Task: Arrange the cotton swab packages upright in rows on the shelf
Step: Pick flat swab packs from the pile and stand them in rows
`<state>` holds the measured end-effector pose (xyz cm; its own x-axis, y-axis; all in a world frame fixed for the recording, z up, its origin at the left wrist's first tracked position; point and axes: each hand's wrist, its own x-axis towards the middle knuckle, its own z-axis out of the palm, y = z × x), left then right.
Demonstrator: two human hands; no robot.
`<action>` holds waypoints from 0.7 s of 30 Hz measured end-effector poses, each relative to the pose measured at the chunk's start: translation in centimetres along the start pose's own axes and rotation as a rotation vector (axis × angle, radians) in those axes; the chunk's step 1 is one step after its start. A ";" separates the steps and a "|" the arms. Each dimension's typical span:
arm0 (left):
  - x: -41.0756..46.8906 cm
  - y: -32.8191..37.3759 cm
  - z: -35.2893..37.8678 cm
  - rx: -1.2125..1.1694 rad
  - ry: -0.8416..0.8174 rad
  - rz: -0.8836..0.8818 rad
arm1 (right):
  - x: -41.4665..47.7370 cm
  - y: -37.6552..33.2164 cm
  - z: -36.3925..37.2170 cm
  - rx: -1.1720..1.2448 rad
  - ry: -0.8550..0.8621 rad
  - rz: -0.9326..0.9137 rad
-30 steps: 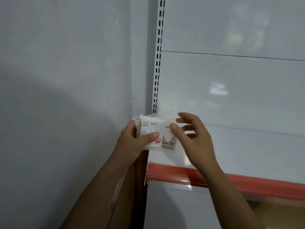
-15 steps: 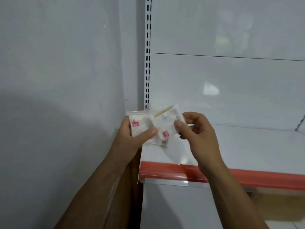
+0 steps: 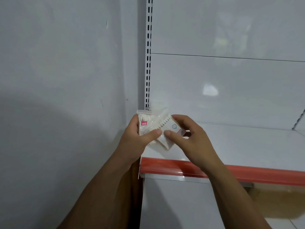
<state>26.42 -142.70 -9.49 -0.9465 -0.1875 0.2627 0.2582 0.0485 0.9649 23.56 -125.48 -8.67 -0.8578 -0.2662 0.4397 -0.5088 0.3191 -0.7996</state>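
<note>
My left hand [image 3: 135,138] grips a small stack of clear cotton swab packages [image 3: 146,123] with a pink label, held upright above the left front corner of the white shelf [image 3: 247,142]. My right hand [image 3: 186,138] pinches one package [image 3: 170,129] between thumb and fingers; it is tilted, swab tips up-left, and overlaps the stack. How many packages the stack holds is hidden by my fingers. No package stands on the visible shelf surface.
A red price strip [image 3: 181,166] runs along the shelf's front edge. A slotted white upright [image 3: 148,63] stands at the back left corner beside a grey wall [image 3: 57,80]. A bracket [image 3: 299,119] shows at the far right.
My right hand has taken hold of one package and turned it to a tilt in front of the stack. Both hands stay at the shelf's left corner.
</note>
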 end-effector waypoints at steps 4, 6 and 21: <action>0.1 0.3 -0.1 -0.109 0.095 0.000 | -0.1 0.9 -0.5 0.084 0.079 0.095; 0.2 0.3 -0.4 -0.184 0.219 -0.012 | -0.3 1.6 -0.5 0.207 0.161 0.188; 0.3 -0.1 -1.0 -0.205 0.306 -0.057 | 1.6 3.7 3.1 -0.136 0.032 0.280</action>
<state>26.32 -143.79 -9.56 -0.8666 -0.4707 0.1659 0.2696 -0.1618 0.9493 20.56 -127.53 -12.23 -0.9668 -0.1228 0.2242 -0.2555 0.4956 -0.8301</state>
